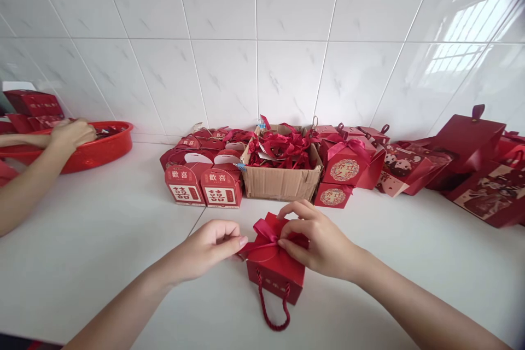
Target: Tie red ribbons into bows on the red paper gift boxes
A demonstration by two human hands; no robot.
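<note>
A small red gift box (274, 270) with a dark red rope handle (274, 313) stands on the white counter (102, 240) in front of me. A red satin ribbon (262, 229) lies across its top. My left hand (211, 249) pinches the ribbon's left end beside the box. My right hand (315, 238) pinches the ribbon at the middle of the box top, fingers closed on it.
A cardboard box (281, 180) full of red ribbons sits at the wall. Finished red boxes (203, 183) stand to its left, more (346, 167) to its right, red gift bags (471, 164) far right. Another person's hand (71, 134) reaches over a red basin (106, 150) at left.
</note>
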